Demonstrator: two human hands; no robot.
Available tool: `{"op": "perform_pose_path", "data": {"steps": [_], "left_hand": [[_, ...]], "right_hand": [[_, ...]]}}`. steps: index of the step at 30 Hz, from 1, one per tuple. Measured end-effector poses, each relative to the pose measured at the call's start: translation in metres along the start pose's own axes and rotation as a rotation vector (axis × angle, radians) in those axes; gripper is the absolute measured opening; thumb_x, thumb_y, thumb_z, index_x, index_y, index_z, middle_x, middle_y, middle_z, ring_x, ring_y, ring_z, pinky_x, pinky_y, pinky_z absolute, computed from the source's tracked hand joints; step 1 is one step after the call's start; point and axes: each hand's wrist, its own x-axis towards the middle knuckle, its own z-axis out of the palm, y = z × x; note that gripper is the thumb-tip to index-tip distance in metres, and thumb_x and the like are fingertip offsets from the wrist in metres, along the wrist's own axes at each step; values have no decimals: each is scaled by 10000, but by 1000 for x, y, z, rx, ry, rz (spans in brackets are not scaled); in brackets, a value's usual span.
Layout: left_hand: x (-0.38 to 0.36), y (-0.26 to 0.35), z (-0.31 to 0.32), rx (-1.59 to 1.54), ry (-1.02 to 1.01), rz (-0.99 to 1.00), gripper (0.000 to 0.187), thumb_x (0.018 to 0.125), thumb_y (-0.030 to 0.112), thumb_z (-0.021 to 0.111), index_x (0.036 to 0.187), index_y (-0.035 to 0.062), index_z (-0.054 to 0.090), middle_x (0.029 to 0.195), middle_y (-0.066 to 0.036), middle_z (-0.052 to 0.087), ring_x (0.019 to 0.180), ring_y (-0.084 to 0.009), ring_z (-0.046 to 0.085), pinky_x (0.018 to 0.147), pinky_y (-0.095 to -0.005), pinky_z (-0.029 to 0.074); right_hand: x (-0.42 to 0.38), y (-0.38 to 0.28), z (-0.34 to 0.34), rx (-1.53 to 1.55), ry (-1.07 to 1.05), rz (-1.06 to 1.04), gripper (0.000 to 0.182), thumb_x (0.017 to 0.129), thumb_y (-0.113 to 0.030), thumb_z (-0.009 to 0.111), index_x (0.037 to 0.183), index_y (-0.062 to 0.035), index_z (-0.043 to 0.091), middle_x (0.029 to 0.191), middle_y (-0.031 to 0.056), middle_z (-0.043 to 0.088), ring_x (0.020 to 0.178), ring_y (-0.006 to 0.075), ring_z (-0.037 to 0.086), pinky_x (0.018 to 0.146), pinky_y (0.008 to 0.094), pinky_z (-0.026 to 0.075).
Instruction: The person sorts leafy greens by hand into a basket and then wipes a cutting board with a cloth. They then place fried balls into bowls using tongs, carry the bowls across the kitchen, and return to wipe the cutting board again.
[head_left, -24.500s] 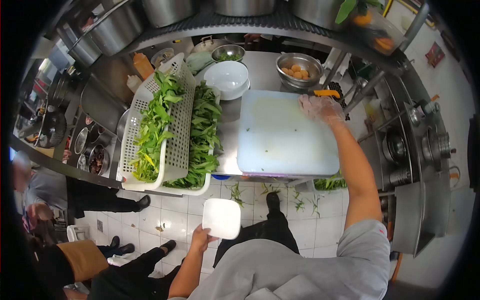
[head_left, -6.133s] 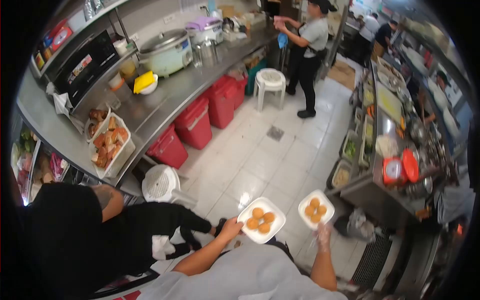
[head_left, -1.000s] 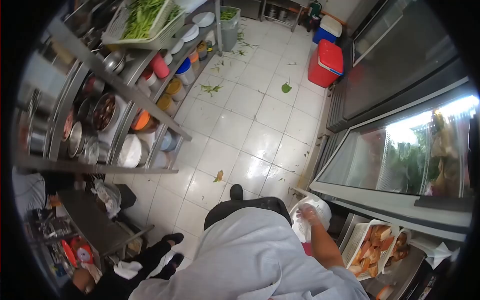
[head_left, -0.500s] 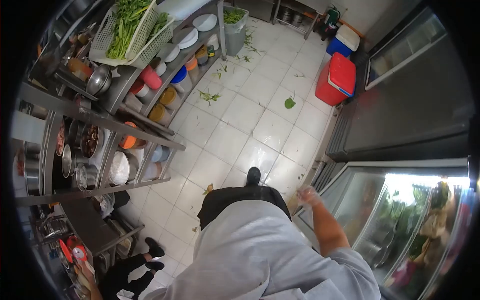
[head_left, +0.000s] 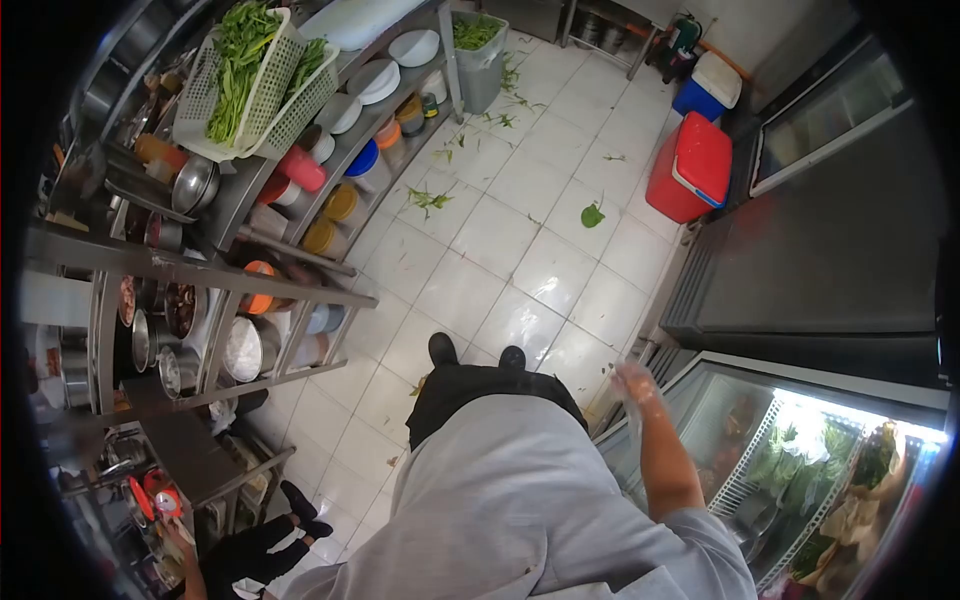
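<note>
My right hand (head_left: 636, 384), in a loose clear plastic glove, is stretched out in front of my right side. It is beside the framed glass (head_left: 690, 400) of a lit fridge, and its fingers are blurred. Inside the fridge, leafy greens (head_left: 800, 450) and brown wrapped bundles (head_left: 858, 490) rest by white wire racks (head_left: 745, 455). My left hand is out of view. Below my grey shirt and dark apron, the tips of both black shoes show on the tiles.
Steel shelving (head_left: 230, 270) with pots and tubs lines the left, below a basket of greens (head_left: 240, 80). A red cooler (head_left: 690, 165) stands at right. Leaf scraps (head_left: 592, 215) litter the tiled floor. Another person's legs (head_left: 265, 545) show at lower left.
Both of my shoes now show, where only one did before. My right hand has shifted slightly right and up in view. More of the lit fridge shelves shows.
</note>
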Motion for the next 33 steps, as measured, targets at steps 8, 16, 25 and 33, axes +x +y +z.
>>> {"op": "perform_pose_path", "data": {"steps": [8, 16, 25, 33], "left_hand": [[-1, 34, 7, -85, 41, 20, 329, 878, 327, 480, 954, 53, 645, 1017, -191, 632, 954, -323, 604, 795, -445, 480], [-29, 12, 34, -137, 101, -49, 334, 880, 334, 479, 955, 55, 645, 1023, -191, 631, 963, -325, 601, 805, -447, 476], [-49, -12, 45, -6, 33, -162, 339, 881, 342, 478, 957, 57, 646, 1030, -190, 630, 973, -327, 598, 817, -448, 472], [142, 64, -34, 602, -109, 70, 368, 897, 369, 452, 986, 63, 636, 1063, -181, 619, 1016, -331, 576, 867, -445, 444]], "right_hand": [[-80, 67, -23, 92, 246, 571, 387, 888, -376, 518, 1152, -93, 533, 995, 87, 632, 842, 188, 605, 727, 370, 519], [-136, 27, 0, -268, -48, -102, 377, 881, -372, 575, 1077, -52, 546, 906, 99, 645, 753, 185, 625, 640, 341, 523], [60, -139, 109, -258, -156, 8, 372, 909, -336, 545, 1050, 7, 566, 942, 90, 624, 885, 163, 602, 743, 307, 502], [222, -324, 297, -195, -623, -181, 361, 941, -235, 514, 1219, -6, 486, 1017, 106, 610, 902, 152, 592, 787, 262, 493]]}}
